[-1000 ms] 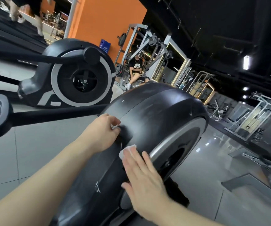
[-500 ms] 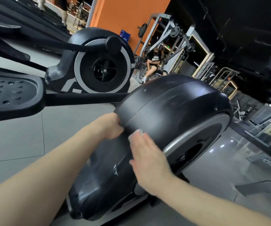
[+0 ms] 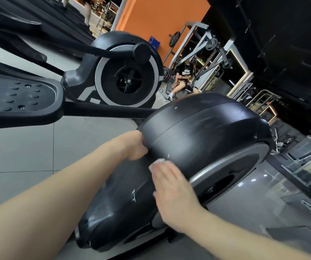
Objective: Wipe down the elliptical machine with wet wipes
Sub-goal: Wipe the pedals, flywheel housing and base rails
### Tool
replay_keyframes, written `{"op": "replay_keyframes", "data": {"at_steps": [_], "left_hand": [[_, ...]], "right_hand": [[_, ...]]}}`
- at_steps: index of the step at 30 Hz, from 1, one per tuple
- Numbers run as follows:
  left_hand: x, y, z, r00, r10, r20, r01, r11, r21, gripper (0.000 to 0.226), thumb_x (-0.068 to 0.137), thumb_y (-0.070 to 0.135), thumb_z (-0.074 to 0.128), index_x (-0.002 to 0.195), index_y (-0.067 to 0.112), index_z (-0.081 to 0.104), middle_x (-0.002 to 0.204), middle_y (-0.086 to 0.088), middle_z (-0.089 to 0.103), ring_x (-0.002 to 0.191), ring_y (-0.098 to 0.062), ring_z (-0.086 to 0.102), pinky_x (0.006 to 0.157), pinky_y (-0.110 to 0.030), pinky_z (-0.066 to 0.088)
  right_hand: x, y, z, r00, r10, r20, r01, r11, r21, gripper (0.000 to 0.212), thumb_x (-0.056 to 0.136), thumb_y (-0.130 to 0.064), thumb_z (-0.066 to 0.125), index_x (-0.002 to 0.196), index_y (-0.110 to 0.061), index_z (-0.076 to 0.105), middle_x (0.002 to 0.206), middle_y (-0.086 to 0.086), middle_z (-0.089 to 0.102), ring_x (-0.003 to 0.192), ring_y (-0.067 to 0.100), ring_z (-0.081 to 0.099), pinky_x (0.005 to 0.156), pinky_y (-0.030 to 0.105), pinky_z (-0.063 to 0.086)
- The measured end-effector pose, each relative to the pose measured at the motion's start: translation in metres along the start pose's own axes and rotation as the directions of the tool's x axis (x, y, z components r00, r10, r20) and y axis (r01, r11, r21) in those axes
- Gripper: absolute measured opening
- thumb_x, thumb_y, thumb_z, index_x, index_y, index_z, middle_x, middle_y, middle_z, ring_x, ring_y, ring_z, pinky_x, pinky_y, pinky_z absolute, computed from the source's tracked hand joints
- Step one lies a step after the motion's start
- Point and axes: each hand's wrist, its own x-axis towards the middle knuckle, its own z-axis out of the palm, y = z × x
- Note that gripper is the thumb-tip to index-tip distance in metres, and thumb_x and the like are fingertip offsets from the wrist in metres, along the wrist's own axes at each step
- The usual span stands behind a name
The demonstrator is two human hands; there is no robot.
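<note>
Flat right hand [image 3: 171, 186] pins the limp wipe [image 3: 158, 162] under its fingertips on the slick, stiff-looking cover [image 3: 197, 128]; left hand [image 3: 134, 145] grip unclear.

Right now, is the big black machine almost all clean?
Partway, I think. The housing shows smeary streaks on top, so that part looks wiped. The right hand presses a wipe flat on its side. White specks sit near the wipe, and the foot pedal looks untouched.

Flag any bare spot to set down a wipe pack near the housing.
Free: floor tiles bordered by pedal, crank bar and left hand; glossy floor right of housing. Crowded: housing's dip, under right hand and wipe.
</note>
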Motion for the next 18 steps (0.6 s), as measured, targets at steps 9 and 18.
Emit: {"op": "replay_keyframes", "data": {"at_steps": [9, 18], "left_hand": [[0.010, -0.011, 0.003, 1.000, -0.010, -0.006, 0.010, 0.998, -0.057, 0.017, 0.087, 0.023, 0.058, 0.078, 0.011, 0.064, 0.072, -0.004, 0.064, 0.076, -0.029, 0.065, 0.070, -0.034, 0.054], [0.017, -0.013, 0.009, 0.998, -0.030, -0.054, 0.025, 0.996, -0.089, 0.011, 0.092, 0.017, 0.057, 0.083, 0.012, 0.063, 0.071, 0.001, 0.059, 0.079, -0.028, 0.061, 0.068, -0.030, 0.048]], "right_hand": [[0.048, 0.087, -0.032, 0.905, 0.115, -0.411, -0.062, 0.988, 0.139, 0.016, 0.073, 0.002, 0.065, 0.068, -0.013, 0.062, 0.068, -0.001, 0.058, 0.074, 0.028, 0.048, 0.068, 0.039, 0.038], [0.057, 0.033, -0.015, 0.976, -0.024, -0.218, 0.089, 0.952, 0.294, 0.025, 0.053, 0.003, 0.056, 0.069, -0.014, 0.063, 0.063, -0.001, 0.055, 0.068, 0.029, 0.052, 0.062, 0.035, 0.038]]}}
